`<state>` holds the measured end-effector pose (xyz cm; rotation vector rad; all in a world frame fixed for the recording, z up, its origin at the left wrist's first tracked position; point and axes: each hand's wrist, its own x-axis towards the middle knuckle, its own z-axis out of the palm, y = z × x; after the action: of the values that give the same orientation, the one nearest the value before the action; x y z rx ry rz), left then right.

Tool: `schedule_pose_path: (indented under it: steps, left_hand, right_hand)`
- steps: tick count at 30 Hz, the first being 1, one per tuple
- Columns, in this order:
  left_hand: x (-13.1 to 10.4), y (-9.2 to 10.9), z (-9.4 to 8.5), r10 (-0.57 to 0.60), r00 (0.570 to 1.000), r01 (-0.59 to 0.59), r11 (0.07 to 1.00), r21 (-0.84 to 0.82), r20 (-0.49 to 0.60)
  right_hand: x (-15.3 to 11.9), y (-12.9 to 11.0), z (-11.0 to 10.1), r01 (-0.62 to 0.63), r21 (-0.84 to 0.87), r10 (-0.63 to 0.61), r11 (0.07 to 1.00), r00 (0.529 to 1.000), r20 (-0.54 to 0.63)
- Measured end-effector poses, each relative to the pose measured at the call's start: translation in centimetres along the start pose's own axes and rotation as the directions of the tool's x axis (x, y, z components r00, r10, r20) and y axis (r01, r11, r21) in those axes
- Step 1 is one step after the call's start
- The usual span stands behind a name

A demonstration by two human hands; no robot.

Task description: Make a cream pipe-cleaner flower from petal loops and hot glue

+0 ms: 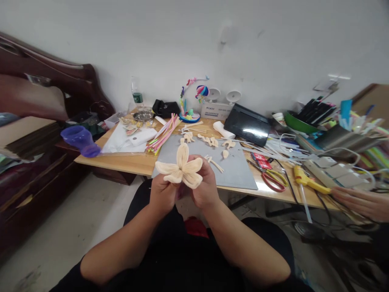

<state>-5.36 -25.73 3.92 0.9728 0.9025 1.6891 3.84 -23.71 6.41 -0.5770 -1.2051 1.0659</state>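
Note:
A cream flower (181, 168) with several rounded petals, made of what looks like fuzzy pipe cleaner, is held up in front of me, its face toward the camera. My left hand (164, 194) grips it from below on the left, fingers curled. From the right, my right hand (206, 186) closes round its back, with fingers behind the petals. The petals hide the flower's underside and some fingertips. Past my hands, cream curled pieces (208, 140) and short cream strips (216, 164) lie on a grey mat (240, 170).
Pink and yellow pipe cleaners (164, 132) lie left of the mat. Right of it are pliers (273, 180), a yellow glue gun (310, 182), cables and a power strip (337, 172). Another person's hand (358, 200) reaches in at the right edge. A purple vase-like container (80, 140) stands left.

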Motion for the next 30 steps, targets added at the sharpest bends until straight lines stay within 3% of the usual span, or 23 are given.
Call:
schedule_pose_path:
  steps: [3, 6, 9, 11, 14, 16, 18, 20, 24, 27, 30]
  left_hand:
    - [0.1, -0.4, 1.9, -0.027, 0.999, 0.028, 0.998, -0.063, 0.024]
    - [-0.1, -1.0, 4.0, -0.088, 0.995, 0.094, 0.988, -0.124, 0.049]
    - [-0.1, -1.9, 6.0, -0.164, 0.986, 0.166, 0.977, -0.132, 0.030]
    - [-0.1, -2.5, 7.3, -0.220, 0.975, 0.221, 0.966, -0.133, 0.024]
    - [0.4, -3.2, 9.1, -0.328, 0.944, 0.330, 0.929, -0.164, 0.041]
    - [0.8, -3.7, 10.1, -0.377, 0.926, 0.377, 0.909, -0.179, 0.030]
    - [1.3, -4.3, 10.7, -0.389, 0.921, 0.387, 0.906, -0.173, 0.026]
    - [1.8, -5.3, 11.2, -0.404, 0.913, 0.408, 0.899, -0.162, 0.059]
    - [2.7, -7.6, 11.3, -0.431, 0.900, 0.436, 0.884, -0.170, 0.065]
    - [3.5, -8.6, 10.6, -0.474, 0.880, 0.469, 0.861, -0.196, 0.021]
    - [4.3, -8.2, 9.8, -0.474, 0.880, 0.459, 0.861, -0.220, -0.018]
  right_hand:
    - [-0.2, 0.1, -1.7, 0.200, -0.242, -0.220, 0.950, 0.974, -0.059]
    - [-0.7, 0.2, -3.7, 0.338, -0.534, -0.423, 0.775, 0.905, -0.041]
    - [-1.3, -0.1, -5.4, 0.370, -0.673, -0.498, 0.641, 0.867, 0.003]
    - [-1.5, -0.4, -6.5, 0.348, -0.705, -0.497, 0.618, 0.868, -0.007]
    - [-1.0, -0.7, -8.7, 0.209, -0.664, -0.392, 0.718, 0.910, -0.137]
    - [-0.2, -0.3, -10.9, 0.011, -0.595, -0.230, 0.803, 0.928, -0.293]
    - [1.0, 0.7, -13.8, -0.224, -0.573, -0.041, 0.788, 0.910, -0.412]
    - [2.0, 2.0, -16.9, -0.382, -0.643, 0.079, 0.664, 0.890, -0.448]
    - [2.8, 3.2, -22.0, -0.452, -0.745, 0.109, 0.492, 0.880, -0.462]
    - [2.5, 1.0, -26.2, -0.473, -0.814, 0.075, 0.337, 0.875, -0.477]
    - [2.4, -2.5, -31.8, -0.546, -0.830, 0.013, 0.113, 0.836, -0.548]
